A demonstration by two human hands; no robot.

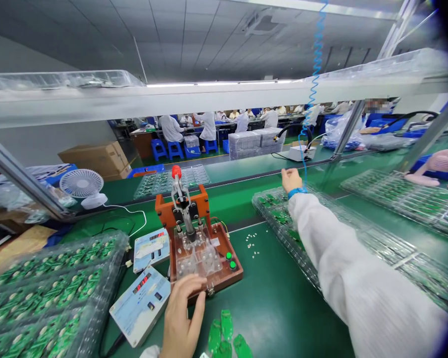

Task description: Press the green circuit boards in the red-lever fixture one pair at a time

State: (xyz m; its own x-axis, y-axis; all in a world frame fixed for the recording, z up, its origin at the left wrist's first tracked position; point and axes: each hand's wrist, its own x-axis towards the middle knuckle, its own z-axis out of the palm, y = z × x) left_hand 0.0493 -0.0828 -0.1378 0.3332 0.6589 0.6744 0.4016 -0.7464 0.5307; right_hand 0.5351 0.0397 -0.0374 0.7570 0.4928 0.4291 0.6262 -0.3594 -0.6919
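Loose green circuit boards (227, 325) look light, stiff and fragile, best taken by their edges. They lie just right of the left hand (182, 314), its thumb and fingers parted at the toggle-clamp fixture (205, 256). More sit in the blister tray (290, 254) by the curled right hand (291, 181); whether it holds anything, I cannot tell.

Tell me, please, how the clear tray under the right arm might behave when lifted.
The clear tray could flex, being broad, thin-looking plastic; its glossy surface may feel slippery; the green boards inside might shift if tilted.
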